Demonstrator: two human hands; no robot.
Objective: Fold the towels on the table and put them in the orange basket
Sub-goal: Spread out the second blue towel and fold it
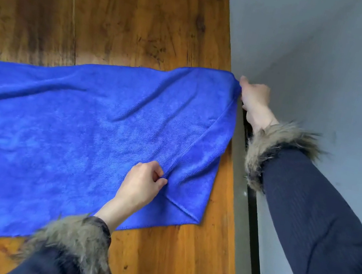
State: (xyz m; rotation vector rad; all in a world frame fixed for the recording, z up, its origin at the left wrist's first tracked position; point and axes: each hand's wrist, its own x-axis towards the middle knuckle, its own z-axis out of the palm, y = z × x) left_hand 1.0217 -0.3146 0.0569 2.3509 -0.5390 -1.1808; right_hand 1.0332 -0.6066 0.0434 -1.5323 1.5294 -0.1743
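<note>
Head view: blue towel spread wide across the wooden table, running off the picture's left edge and reaching the table's right edge. Creased in long soft ridges; right end doubled over, with a hemmed edge running diagonally across that end.

Left hand near the towel's right end, on the side closer to the person, fingers curled and pinching a small fold of cloth at the lower end of that hem. Right hand at the towel's far right corner, just past the table's right edge, gripping the corner and holding it raised off the wood.

Both wrists in fur cuffs on dark sleeves. Grey wall behind and to the right of the table. No basket or other container in sight.
</note>
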